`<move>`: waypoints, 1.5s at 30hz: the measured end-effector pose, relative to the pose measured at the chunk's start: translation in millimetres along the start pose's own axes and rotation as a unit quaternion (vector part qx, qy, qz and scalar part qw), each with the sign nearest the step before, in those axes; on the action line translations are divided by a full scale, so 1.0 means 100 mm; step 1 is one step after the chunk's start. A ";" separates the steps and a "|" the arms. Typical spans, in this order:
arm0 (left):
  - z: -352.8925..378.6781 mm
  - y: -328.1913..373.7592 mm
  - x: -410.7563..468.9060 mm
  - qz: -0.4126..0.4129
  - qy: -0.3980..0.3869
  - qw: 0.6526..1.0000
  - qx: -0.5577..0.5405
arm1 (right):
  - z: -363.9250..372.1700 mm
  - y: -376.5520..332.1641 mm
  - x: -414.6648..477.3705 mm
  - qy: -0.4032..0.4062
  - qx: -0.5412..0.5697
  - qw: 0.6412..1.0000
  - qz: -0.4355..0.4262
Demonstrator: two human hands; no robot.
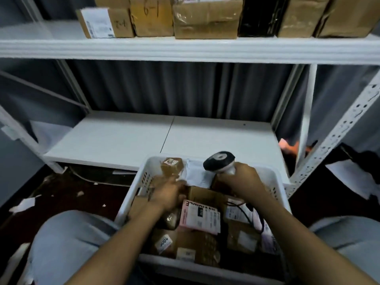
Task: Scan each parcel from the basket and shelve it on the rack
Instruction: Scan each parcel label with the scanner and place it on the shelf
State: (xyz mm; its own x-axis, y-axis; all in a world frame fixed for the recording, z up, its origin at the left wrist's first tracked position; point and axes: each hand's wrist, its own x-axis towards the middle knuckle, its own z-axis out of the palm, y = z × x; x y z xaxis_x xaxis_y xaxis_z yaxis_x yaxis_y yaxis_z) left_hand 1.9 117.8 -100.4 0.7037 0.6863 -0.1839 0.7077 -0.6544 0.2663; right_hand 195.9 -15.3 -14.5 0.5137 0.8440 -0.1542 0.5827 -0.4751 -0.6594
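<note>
My left hand point(170, 195) is motion-blurred at a brown cardboard parcel point(202, 195) in the white slotted plastic basket point(131, 200), grip unreadable. Right hand point(242, 179) wraps the black-headed white scanner point(219, 162).

We see both arms bare from the hands back to the lower edge of the view: the left forearm point(123, 239) behind the left hand point(171, 194), the right forearm point(298, 233) behind the right hand point(240, 179). Outward of each forearm we find a knee in light blue denim, the left knee point(67, 239) broad and rounded, the right knee point(347, 233) partly cut by the frame. Far below and outward of the left hand the denim looks paler and ragged; blur keeps us from telling whether it is frayed
</note>
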 end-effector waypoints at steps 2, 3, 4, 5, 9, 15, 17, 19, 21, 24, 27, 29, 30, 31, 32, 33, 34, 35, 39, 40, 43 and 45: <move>0.21 0.01 -0.03 0.024 -0.034 0.999 0.014 | 0.08 0.16 -0.07 -0.016 -0.008 1.000 0.012; 0.30 0.01 -0.03 0.036 -0.049 0.998 0.019 | 0.12 0.22 -0.10 -0.019 -0.015 0.999 0.022; 0.38 0.00 -0.03 0.046 -0.063 0.997 0.020 | 0.15 0.28 -0.13 -0.021 -0.025 0.999 0.031; 0.43 0.00 -0.03 0.047 -0.079 0.996 0.012 | 0.18 0.33 -0.15 -0.025 -0.039 0.998 0.038; 0.61 -0.07 0.01 0.042 -0.158 0.987 -0.011 | 0.29 0.47 -0.23 -0.051 -0.045 0.996 0.056; 0.69 -0.07 -0.01 0.042 -0.143 0.989 -0.025 | 0.36 0.53 -0.24 -0.036 -0.008 0.997 0.068; 0.63 -0.06 -0.05 0.044 -0.122 0.991 -0.042 | 0.36 0.54 -0.21 -0.031 0.013 0.997 0.073; 0.56 -0.10 -0.09 0.022 -0.080 0.994 -0.077 | 0.35 0.53 -0.18 -0.023 0.032 0.996 0.078; 0.49 -0.15 -0.13 -0.006 -0.038 0.991 -0.131 | 0.35 0.54 -0.15 -0.006 0.088 0.992 0.094; 0.36 -0.15 -0.25 -0.047 0.034 0.974 -0.221 | 0.37 0.51 -0.12 0.018 0.186 0.977 0.105; 0.27 -0.04 -0.36 -0.071 0.084 0.958 -0.264 | 0.38 0.44 -0.10 0.035 0.297 0.948 0.109; 0.24 0.08 -0.41 -0.076 0.113 0.945 -0.297 | 0.38 0.38 -0.11 0.035 0.377 0.919 0.110; 0.22 0.14 -0.43 -0.078 0.121 0.936 -0.320 | 0.37 0.34 -0.13 0.029 0.412 0.904 0.109; 0.20 0.22 -0.45 -0.081 0.127 0.927 -0.344 | 0.36 0.30 -0.15 0.022 0.443 0.890 0.107; 0.19 0.27 -0.45 -0.086 0.130 0.917 -0.366 | 0.36 0.27 -0.17 0.015 0.468 0.877 0.103; 0.16 0.33 -0.47 -0.087 0.132 0.909 -0.385 | 0.36 0.24 -0.18 0.009 0.487 0.868 0.098; 0.14 0.37 -0.48 -0.085 0.133 0.900 -0.407 | 0.35 0.23 -0.20 0.006 0.498 0.862 0.094; 0.11 0.40 -0.49 -0.081 0.130 0.887 -0.436 | 0.33 0.22 -0.21 0.005 0.510 0.856 0.087; -0.02 0.46 -0.53 -0.082 0.080 0.846 -0.520 | 0.20 0.20 -0.24 -0.008 0.544 0.838 0.039; -0.04 0.47 -0.53 -0.081 0.074 0.846 -0.522 | 0.17 0.19 -0.25 -0.023 0.550 0.834 0.024; -0.09 0.50 -0.55 -0.077 0.052 0.847 -0.523 | 0.10 0.18 -0.25 -0.057 0.541 0.839 -0.003; -0.10 0.52 -0.56 -0.067 0.045 0.846 -0.526 | 0.05 0.15 -0.23 -0.066 0.515 0.855 -0.009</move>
State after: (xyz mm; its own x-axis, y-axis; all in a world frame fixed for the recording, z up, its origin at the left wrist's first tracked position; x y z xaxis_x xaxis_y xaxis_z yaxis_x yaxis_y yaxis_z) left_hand -1.2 48.1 -66.2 0.5798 0.7848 -0.2189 0.3000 0.0441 0.9529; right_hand 189.8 -40.6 -24.6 0.3958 0.9019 -0.1730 -0.3075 -0.0474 -0.9504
